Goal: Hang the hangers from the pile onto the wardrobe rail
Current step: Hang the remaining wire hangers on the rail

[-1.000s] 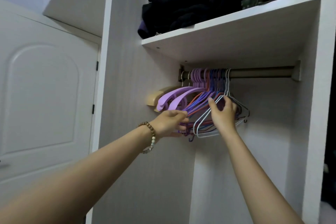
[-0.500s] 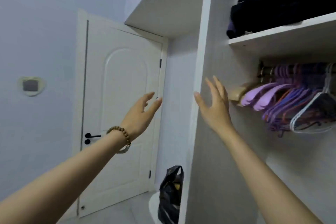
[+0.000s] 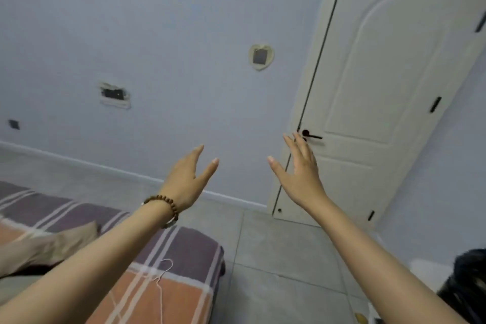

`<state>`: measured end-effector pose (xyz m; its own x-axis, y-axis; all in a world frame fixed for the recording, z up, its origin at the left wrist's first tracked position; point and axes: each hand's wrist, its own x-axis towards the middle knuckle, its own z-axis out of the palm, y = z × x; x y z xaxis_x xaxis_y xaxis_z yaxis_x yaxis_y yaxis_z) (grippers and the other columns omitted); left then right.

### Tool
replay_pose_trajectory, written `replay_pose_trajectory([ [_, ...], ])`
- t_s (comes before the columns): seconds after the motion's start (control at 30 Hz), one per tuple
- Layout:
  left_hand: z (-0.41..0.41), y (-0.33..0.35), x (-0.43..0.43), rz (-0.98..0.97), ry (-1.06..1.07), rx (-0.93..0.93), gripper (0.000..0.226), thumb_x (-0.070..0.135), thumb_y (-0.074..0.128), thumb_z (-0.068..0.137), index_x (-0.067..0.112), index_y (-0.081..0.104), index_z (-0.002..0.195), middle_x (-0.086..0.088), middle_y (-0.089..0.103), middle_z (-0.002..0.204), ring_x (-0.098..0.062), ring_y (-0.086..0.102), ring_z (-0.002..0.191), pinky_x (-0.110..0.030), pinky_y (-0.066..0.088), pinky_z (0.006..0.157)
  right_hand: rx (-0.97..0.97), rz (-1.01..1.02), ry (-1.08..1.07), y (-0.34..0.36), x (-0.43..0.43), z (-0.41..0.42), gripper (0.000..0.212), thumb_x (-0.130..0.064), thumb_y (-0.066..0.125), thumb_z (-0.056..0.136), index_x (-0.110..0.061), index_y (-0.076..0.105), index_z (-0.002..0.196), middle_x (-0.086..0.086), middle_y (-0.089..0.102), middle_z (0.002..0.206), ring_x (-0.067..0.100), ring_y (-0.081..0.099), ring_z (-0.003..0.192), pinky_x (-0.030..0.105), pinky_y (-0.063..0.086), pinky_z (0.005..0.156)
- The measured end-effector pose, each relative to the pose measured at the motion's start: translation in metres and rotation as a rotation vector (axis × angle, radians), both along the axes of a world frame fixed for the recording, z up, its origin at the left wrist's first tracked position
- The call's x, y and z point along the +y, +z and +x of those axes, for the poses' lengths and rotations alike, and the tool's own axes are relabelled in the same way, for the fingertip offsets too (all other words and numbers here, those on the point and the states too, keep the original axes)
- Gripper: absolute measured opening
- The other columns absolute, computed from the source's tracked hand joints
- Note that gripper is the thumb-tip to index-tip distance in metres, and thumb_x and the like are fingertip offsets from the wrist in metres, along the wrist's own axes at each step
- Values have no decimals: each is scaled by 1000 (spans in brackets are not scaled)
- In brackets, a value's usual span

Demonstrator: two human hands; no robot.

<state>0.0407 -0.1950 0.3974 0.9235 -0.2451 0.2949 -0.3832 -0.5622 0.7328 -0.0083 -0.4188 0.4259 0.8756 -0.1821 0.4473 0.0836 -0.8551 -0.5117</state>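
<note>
My left hand (image 3: 188,179), with a bead bracelet on its wrist, is stretched out in front of me, fingers straight and holding nothing. My right hand (image 3: 299,171) is raised beside it, fingers spread, also holding nothing. A thin white wire hanger (image 3: 160,277) lies on the striped bed cover (image 3: 184,247) below my left forearm, partly hidden by the arm. The wardrobe and its rail are out of view.
A white door (image 3: 389,81) with a black handle (image 3: 310,135) stands shut at the right. A pale wall (image 3: 157,34) faces me. Grey floor tiles (image 3: 276,265) lie between bed and door. A black bag (image 3: 465,287) sits at the lower right. Beige fabric (image 3: 47,244) lies on the bed.
Both hands left the hangers on the rail and came away holding nothing. My view swung left from the wardrobe, past the door, to the wall and the bed.
</note>
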Motion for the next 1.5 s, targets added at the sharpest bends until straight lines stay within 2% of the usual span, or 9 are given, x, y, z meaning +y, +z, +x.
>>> replay_pose_trajectory([
  [0.33, 34, -237, 147, 131, 447, 480, 91, 77, 26, 77, 19, 23, 147, -7, 37, 148, -25, 40, 133, -39, 34, 107, 443, 42, 365, -230, 145, 122, 69, -49, 47, 92, -25, 17, 149, -9, -1, 159, 14, 1, 147, 39, 4, 120],
  [0.53, 36, -380, 174, 83, 602, 746, 80, 61, 43, 86, 14, 19, 147, -3, 16, 157, -19, 19, 144, -38, 21, 117, 745, 32, 459, -390, 178, 146, 73, -47, 51, 91, -23, 15, 149, -5, 2, 160, 17, 6, 147, 40, 14, 117],
  [0.7, 32, -474, 168, -54, 698, 941, 73, 49, 47, 90, 12, 19, 147, -5, 21, 155, -23, 24, 142, -34, 20, 114, 933, 127, 460, -492, 176, 148, 75, -37, 58, 90, -10, 19, 148, 6, 16, 157, 19, 18, 144, 25, 17, 113],
  [0.83, 33, -530, 157, -168, 734, 1040, 72, 49, 47, 90, 13, 20, 147, -7, 24, 154, -25, 28, 140, -35, 27, 112, 1054, 255, 367, -556, 173, 153, 71, -33, 60, 89, -9, 25, 146, 8, 26, 153, 23, 27, 141, 31, 23, 113],
  [1.0, 42, -572, 139, -294, 715, 1132, 66, 43, 46, 93, 14, 22, 146, -11, 36, 148, -26, 39, 133, -34, 31, 107, 1233, 533, 196, -606, 184, 159, 64, -29, 59, 90, -8, 31, 143, 10, 44, 142, 25, 45, 129, 27, 36, 97],
  [1.2, 53, -596, 125, -472, 757, 1161, 66, 48, 56, 85, 8, 43, 135, -12, 47, 138, -29, 47, 124, -41, 36, 108, 1268, 831, 79, -647, 200, 153, 46, -19, 62, 88, -2, 46, 128, 17, 60, 124, 27, 60, 109, 40, 48, 98],
  [1.27, 53, -604, 124, -528, 795, 1167, 61, 47, 60, 79, 8, 51, 125, -15, 57, 125, -30, 55, 113, -46, 41, 104, 1254, 889, 83, -648, 203, 151, 37, -10, 58, 90, 0, 48, 124, 15, 63, 111, 22, 62, 90, 29, 54, 79],
  [1.33, 52, -604, 125, -589, 832, 1110, 32, 27, 60, 89, 6, 58, 113, -15, 65, 104, -28, 60, 97, -45, 45, 99, 1263, 922, 132, -643, 204, 147, 30, -2, 51, 93, 1, 49, 122, 9, 61, 89, 14, 57, 71, 16, 50, 56],
  [1.5, 52, -578, 135, -729, 789, 968, 19, 2, 52, 91, 6, 56, 110, 0, 71, 73, -7, 65, 55, -21, 53, 59, 1228, 991, 213, -609, 198, 143, 19, -4, 49, 94, -6, 53, 113, 4, 61, 81, 10, 58, 65, 13, 49, 55],
])
